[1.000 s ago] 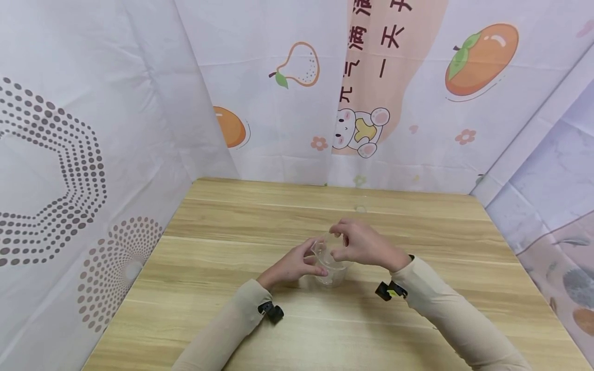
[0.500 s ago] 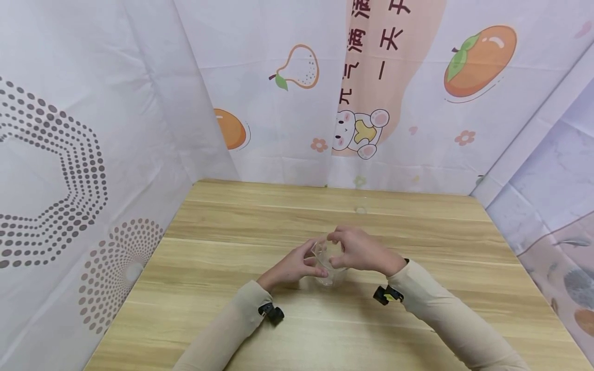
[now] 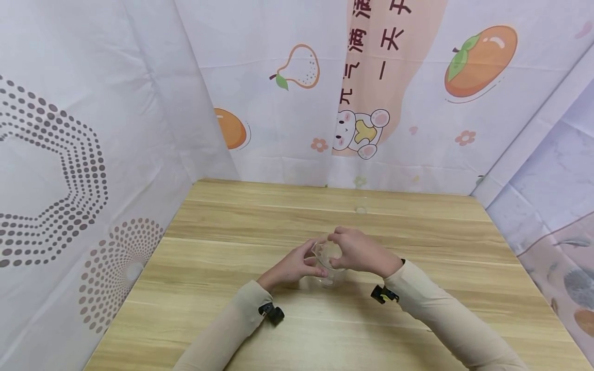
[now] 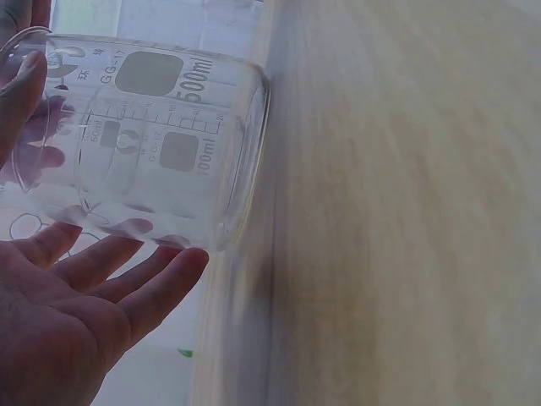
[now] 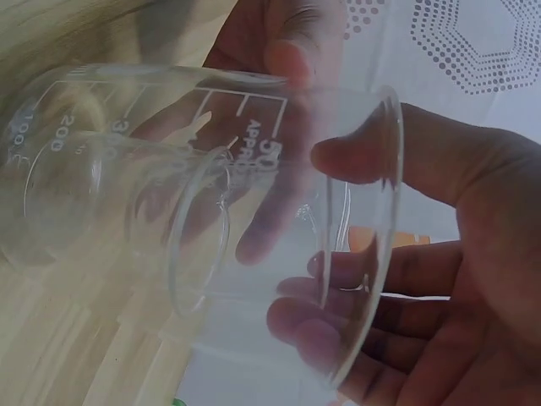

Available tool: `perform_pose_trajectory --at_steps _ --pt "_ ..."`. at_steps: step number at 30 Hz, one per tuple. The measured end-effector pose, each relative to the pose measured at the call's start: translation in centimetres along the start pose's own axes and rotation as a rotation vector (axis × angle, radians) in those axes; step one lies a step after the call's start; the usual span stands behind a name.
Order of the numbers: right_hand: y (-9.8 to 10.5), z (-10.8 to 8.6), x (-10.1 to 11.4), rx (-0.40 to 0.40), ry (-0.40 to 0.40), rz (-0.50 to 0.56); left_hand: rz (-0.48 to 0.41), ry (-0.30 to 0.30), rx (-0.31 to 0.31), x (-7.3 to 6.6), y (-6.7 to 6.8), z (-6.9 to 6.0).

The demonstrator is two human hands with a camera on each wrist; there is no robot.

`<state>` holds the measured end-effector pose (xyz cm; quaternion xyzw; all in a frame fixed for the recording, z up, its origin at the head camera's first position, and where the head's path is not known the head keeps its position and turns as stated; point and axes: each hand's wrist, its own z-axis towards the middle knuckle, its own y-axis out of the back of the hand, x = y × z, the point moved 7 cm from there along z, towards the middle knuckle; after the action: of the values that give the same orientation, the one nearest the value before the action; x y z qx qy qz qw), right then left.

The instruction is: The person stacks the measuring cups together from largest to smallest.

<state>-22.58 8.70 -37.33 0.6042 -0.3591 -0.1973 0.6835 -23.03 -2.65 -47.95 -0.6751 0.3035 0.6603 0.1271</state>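
A: What has changed at the mouth of the large beaker point(image 4: 165, 106)?
B: The right hand point(image 3: 364, 252) sits slightly lower there than a second ago; its thumb and fingers stand apart, apparently holding nothing; the small beaker point(image 4: 179, 150) is inside the large one; the pair thus appears nested.
A: And the left hand point(image 3: 296, 265)?
B: Its position is unchanged; it grips the large beaker's side, apparently steadying it on the table point(image 3: 241, 216).
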Motion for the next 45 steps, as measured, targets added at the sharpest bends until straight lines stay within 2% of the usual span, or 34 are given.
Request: perform_pose_trajectory --at_steps 12,24,31,37,45 --pt "-0.8 0.3 -0.1 0.057 -0.010 -0.030 -0.010 -0.014 0.003 0.1 -0.1 0.0" --pt "-1.0 0.4 0.2 0.055 0.012 -0.053 0.027 -0.015 -0.011 0.0 0.2 0.1" --pt "-1.2 0.6 0.5 0.065 0.032 -0.062 0.007 -0.033 0.004 0.1 0.1 0.1" --pt "-1.6 0.7 0.7 0.093 0.030 -0.060 0.010 -0.023 0.003 0.2 0.0 0.1" --pt "-1.8 1.0 0.5 0.078 0.026 -0.135 0.009 -0.021 -0.002 0.0 0.1 0.0"
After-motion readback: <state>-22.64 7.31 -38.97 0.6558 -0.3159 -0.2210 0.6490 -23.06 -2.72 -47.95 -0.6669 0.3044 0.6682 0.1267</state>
